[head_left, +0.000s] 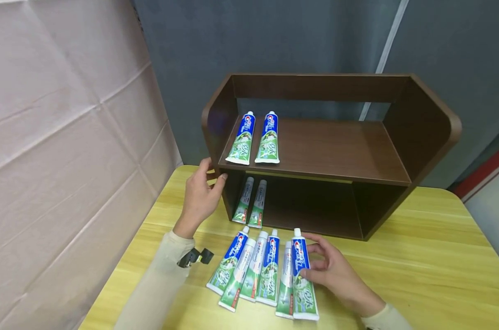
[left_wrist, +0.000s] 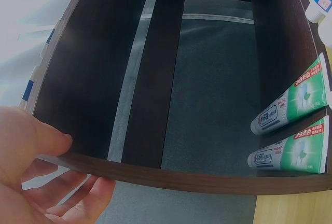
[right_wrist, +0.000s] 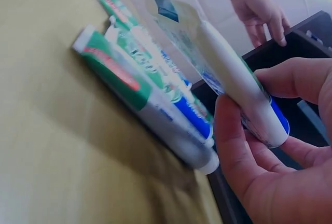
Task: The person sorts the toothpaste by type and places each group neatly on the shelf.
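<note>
My right hand [head_left: 336,275] pinches a blue-and-green toothpaste tube [head_left: 302,279] between thumb and fingers, cap pointing toward the shelf. In the right wrist view this tube [right_wrist: 228,58] is raised off the wooden surface, beside other tubes. My left hand [head_left: 201,195] grips the left side panel of a dark brown two-tier shelf [head_left: 327,142], thumb on the inner face and fingers outside, as the left wrist view shows. Nearest the held tube lies a silver-and-green toothpaste tube [head_left: 285,279], partly covered by it in the head view.
Several more tubes [head_left: 267,270] lie fanned out on the yellow wood-grain table [head_left: 430,247] before the shelf. Two blue-and-green tubes [head_left: 269,137] rest on the upper tier at left. Below them, two silver-and-green tubes [head_left: 257,204] lie at the lower tier's left end.
</note>
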### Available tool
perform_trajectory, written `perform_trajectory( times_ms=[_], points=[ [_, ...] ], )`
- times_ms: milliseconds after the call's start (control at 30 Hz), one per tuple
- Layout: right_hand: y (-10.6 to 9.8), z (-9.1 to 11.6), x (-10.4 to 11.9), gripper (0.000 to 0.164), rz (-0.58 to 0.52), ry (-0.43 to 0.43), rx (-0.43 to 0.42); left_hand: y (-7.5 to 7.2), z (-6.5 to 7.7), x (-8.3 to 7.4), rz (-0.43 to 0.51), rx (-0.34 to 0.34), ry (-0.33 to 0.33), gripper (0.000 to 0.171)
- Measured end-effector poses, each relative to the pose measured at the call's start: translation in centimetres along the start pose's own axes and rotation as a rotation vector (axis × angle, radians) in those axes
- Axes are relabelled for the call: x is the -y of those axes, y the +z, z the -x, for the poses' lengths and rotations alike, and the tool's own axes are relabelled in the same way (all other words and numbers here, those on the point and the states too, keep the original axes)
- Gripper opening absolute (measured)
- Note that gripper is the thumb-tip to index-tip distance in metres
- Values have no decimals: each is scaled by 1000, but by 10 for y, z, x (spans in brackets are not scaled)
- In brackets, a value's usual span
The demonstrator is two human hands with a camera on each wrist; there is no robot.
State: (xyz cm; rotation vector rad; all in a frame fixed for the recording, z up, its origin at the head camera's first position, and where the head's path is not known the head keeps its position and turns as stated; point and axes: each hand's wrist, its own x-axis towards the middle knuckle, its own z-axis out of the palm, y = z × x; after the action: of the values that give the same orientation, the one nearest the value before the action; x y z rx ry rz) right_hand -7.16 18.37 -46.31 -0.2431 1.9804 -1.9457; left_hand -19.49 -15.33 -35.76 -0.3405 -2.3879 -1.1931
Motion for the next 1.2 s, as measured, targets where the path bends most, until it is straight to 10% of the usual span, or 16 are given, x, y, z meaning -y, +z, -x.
perform_trajectory(
  times_ms=[1200],
  points=[
    [-3, 7, 77, 72, 54, -360, 33, 1, -1, 0, 0, 3, -4, 43]
  ],
)
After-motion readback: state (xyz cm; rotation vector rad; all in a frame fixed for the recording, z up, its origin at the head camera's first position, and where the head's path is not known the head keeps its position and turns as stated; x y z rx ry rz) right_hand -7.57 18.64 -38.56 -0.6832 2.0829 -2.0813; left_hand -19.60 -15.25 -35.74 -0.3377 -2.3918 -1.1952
